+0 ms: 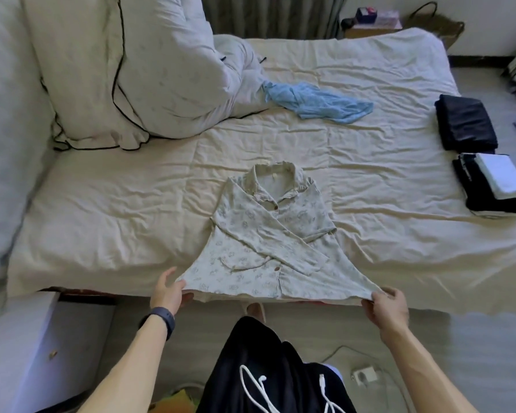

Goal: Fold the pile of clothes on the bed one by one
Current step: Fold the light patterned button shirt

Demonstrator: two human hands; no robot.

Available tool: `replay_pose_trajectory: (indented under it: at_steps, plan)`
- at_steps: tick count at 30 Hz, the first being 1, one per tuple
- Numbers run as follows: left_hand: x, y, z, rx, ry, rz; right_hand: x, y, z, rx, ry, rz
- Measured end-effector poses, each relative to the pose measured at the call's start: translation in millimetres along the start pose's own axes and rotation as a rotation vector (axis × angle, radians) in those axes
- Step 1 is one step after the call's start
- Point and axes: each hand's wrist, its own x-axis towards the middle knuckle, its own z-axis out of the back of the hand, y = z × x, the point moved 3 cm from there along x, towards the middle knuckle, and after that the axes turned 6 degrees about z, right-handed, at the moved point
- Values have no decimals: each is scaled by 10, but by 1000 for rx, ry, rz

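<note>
A pale patterned button shirt (268, 234) lies flat on the bed (131, 204), collar away from me, both sleeves crossed over its front. My left hand (169, 290) pinches the hem's left corner at the bed's near edge. My right hand (385, 305) pinches the hem's right corner. A crumpled light blue garment (319, 104) lies unfolded further back. At the right edge of the bed sit a folded dark garment (465, 122) and a stack of folded dark and white clothes (492, 186).
A bunched white duvet and pillows (131, 73) fill the bed's left and back. A white cabinet (27, 338) stands at my lower left. A charger with cable (365, 375) lies on the floor. A nightstand with boxes (370, 22) stands behind the bed.
</note>
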Motion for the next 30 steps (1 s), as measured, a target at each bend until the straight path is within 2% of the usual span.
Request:
replay_pose_trajectory:
  at_steps: [6, 9, 13, 20, 25, 30]
  plan:
    - [395, -871, -288, -11, 161, 45, 443, 737, -517, 65, 91, 14]
    - [720, -1324, -457, 168, 241, -25, 787, 1136, -868, 6, 175, 64]
    - [1327, -1935, -749, 406, 127, -209, 1310, 1544, -1398, -214, 187, 192]
    - [2560, -2676, -1569, 470, -42, -431, 2455, 1872, -2419, -479, 95, 355]
    - [3163, -2762, -2080, 360, -106, -454, 3120, 1904, -2901, -491, 25, 428]
    - [3638, -2767, -2305, 405, -206, -390, 3653, 1978, -3201, -492, 40, 447]
